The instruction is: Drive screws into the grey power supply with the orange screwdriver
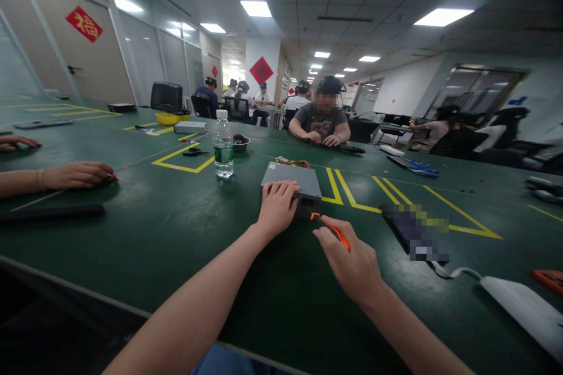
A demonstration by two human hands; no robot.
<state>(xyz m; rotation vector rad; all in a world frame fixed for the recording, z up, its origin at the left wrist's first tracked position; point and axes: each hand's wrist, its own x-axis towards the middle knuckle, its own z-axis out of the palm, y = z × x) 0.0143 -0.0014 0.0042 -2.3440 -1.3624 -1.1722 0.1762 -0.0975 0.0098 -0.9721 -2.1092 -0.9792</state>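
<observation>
A grey metal computer power supply lies on the green table in front of me, with coloured wires coming out at its far side. My left hand grips its near left part, fingers over the top and the near edge. In my right hand is a screwdriver with an orange and black handle. Its thin shaft points up and left at the near face of the power supply. Whether the tip touches a screw is too small to tell.
Left of the power supply stands a water bottle, with a metal bowl behind it. A blurred-out dark object and a white device lie to the right. Another person's hand works at the left; a co-worker sits opposite.
</observation>
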